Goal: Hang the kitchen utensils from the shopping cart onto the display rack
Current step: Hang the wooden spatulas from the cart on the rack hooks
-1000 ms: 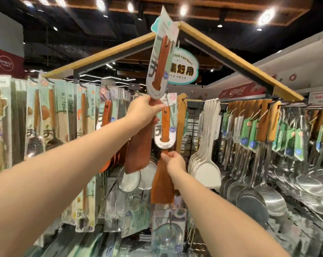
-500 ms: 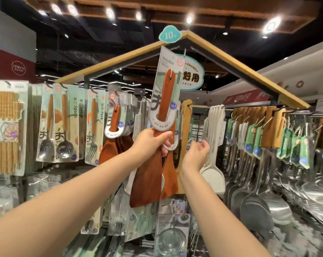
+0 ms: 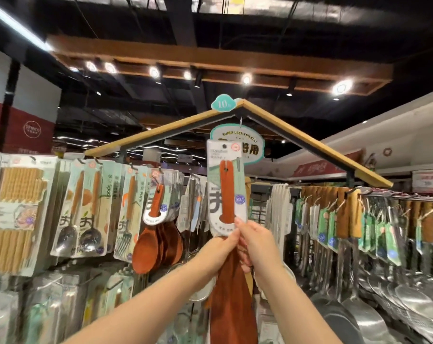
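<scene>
A brown wooden spatula (image 3: 227, 194) on a pale green and white card stands upright before the display rack (image 3: 309, 142), its broad blade hanging down between my arms. My left hand (image 3: 216, 254) grips the spatula at the base of the card. My right hand (image 3: 256, 240) pinches the card's lower right edge, thumb on the front. The card's hanging hole sits near the top, level with the round sign under the rack's peak. The shopping cart is out of sight.
Wooden rice paddles (image 3: 158, 234) hang just left of my hands, carded spoons and forks (image 3: 91, 207) further left. White spatulas (image 3: 281, 209) and steel ladles and turners (image 3: 359, 306) hang to the right. Packaged goods fill the lower rows.
The view has tilted upward. My right hand left the hanging stock and joined my left on the spatula's card. The spatula now stands straighter and nearer the middle of the rack.
</scene>
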The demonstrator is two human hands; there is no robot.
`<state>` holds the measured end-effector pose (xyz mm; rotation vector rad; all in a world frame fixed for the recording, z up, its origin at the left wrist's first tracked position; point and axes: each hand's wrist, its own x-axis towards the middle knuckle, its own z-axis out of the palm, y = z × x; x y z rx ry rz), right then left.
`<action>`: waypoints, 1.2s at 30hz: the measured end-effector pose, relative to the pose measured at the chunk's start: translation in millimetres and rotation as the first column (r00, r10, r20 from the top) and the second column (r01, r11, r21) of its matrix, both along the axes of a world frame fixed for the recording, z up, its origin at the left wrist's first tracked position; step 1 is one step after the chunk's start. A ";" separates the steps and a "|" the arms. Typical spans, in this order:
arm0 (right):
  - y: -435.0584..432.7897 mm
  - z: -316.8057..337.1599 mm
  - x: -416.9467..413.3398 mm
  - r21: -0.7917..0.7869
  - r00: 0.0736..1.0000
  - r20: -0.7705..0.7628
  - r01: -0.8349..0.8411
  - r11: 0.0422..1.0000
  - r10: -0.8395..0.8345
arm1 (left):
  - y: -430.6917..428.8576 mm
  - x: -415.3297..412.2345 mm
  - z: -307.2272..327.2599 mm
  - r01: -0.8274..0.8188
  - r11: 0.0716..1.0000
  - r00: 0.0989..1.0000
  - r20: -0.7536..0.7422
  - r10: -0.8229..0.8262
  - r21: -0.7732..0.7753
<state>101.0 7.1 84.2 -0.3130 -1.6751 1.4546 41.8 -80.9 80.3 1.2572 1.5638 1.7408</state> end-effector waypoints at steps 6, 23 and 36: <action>9.8 -22.3 -10.9 0.052 0.985 -0.063 0.163 0.985 -0.160 | -1.9 -10.5 -3.6 -0.077 0.997 0.986 0.147 0.073 0.022; 21.7 -55.5 -26.0 0.126 0.949 0.087 0.292 0.948 -0.304 | 8.8 -48.6 5.6 -0.375 0.927 0.927 -0.023 0.375 0.019; 22.1 -50.9 -21.2 0.188 0.944 -0.035 0.329 0.926 -0.328 | 32.5 -63.6 128.2 -0.567 0.743 0.493 -0.577 0.651 0.355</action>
